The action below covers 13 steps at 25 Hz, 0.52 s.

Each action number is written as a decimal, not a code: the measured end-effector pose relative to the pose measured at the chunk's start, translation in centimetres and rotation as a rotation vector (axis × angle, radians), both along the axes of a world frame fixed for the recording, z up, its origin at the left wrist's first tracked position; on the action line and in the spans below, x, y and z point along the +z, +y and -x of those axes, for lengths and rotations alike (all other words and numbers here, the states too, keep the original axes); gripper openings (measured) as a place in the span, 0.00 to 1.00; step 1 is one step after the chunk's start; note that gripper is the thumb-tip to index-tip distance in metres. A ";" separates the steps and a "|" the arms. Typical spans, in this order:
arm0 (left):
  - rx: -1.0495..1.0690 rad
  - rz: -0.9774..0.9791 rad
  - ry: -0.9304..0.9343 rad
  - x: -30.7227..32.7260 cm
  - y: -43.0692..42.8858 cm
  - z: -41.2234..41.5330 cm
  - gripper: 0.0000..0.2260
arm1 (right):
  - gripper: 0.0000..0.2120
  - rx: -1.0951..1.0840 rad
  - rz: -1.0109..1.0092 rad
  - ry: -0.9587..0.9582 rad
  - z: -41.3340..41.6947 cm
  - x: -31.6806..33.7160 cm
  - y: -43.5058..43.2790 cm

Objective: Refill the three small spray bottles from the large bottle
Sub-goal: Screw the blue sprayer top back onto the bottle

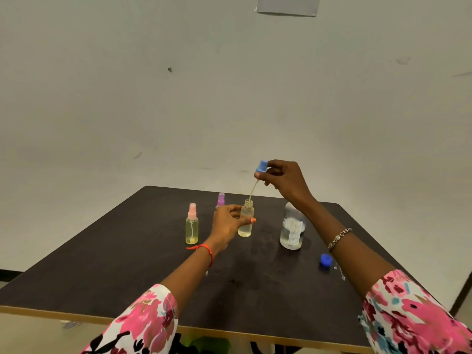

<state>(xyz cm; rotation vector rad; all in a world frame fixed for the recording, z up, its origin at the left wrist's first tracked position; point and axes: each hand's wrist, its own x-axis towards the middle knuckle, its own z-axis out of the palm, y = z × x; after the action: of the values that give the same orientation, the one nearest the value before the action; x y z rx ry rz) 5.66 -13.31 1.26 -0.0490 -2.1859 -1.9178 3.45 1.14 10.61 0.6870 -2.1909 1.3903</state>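
My left hand (228,224) grips a small clear bottle (246,221) standing on the dark table (127,272), its neck uncovered and a little yellowish liquid at the bottom. My right hand (283,178) holds the blue spray top (261,166) above it, with the dip tube's tip still in the neck. A pink-topped spray bottle (191,224) stands to the left. A purple-topped one (221,199) is partly hidden behind my left hand. The large clear bottle (292,229) stands to the right, partly behind my right forearm.
A blue cap (326,259) lies on the table near my right forearm, with a few droplets beside it. A plain wall rises behind the table. The table's front edge runs close to my body.
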 end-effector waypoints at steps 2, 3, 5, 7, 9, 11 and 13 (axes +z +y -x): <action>-0.011 -0.004 0.012 0.3 0.1 -0.3 0.22 | 0.11 -0.001 -0.047 -0.007 -0.2 -0.5 -0.1; -0.019 -0.009 0.021 0.4 0.2 -0.4 0.22 | 0.10 0.002 -0.082 -0.012 -0.2 -1.0 -0.2; -0.033 -0.022 0.038 0.7 0.2 -0.6 0.21 | 0.10 0.007 -0.160 -0.018 -0.5 -1.9 -0.5; -0.035 -0.031 0.047 1.0 0.3 -0.7 0.21 | 0.12 -0.001 -0.206 -0.037 -0.5 -2.7 -0.8; -0.031 -0.029 0.053 1.3 0.3 -0.7 0.21 | 0.14 -0.021 -0.213 -0.066 -0.5 -3.3 -0.9; -0.021 -0.012 0.061 1.4 0.2 -0.7 0.20 | 0.14 -0.047 -0.187 -0.095 -0.3 -3.8 -1.1; -0.008 -0.006 0.064 1.4 0.2 -0.8 0.20 | 0.15 -0.078 -0.189 -0.131 -0.1 -4.1 -1.4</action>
<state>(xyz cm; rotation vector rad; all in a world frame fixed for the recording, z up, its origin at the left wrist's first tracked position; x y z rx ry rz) 6.44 -13.14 2.68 -0.1170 -2.1420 -1.9002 3.54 -0.27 6.51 0.5823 -2.4479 1.2307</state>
